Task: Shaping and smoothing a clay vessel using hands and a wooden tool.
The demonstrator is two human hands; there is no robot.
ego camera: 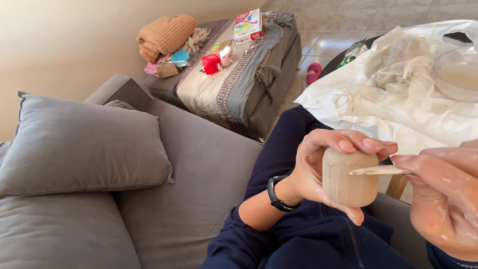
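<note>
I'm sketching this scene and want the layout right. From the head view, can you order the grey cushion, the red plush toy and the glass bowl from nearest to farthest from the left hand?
Measured from the left hand, which holds the clay cup:
1. Glass bowl, upper right on the white plastic sheet.
2. Red plush toy, up and left on the draped footstool.
3. Grey cushion, far left on the sofa.

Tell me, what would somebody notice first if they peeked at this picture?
Probably the little ridged clay pot low in the middle, gripped by the left hand, while the clay-smeared right hand presses a flat wooden stick against it. Next, the crumpled white plastic sheet at upper right, and the red and pink toy on the striped blanket up top.
</note>
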